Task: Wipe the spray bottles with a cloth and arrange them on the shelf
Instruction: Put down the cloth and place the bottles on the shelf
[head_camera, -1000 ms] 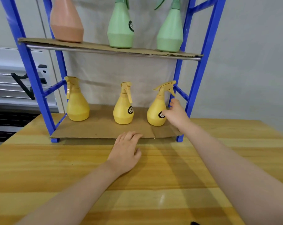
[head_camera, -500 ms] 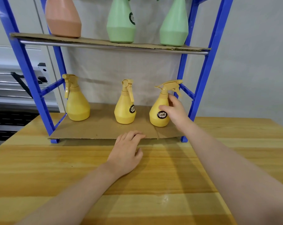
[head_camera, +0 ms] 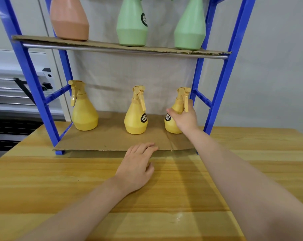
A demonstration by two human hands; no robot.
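I stand at a pale wooden table with broad yellowish planks and a soft sheen from overhead light. Behind it runs a plain light-grey wall, and a creased grey-beige paper sheet hangs against it. To my left I see white horizontal panels with metal rails and a black bracket, with a dark slatted panel below them.
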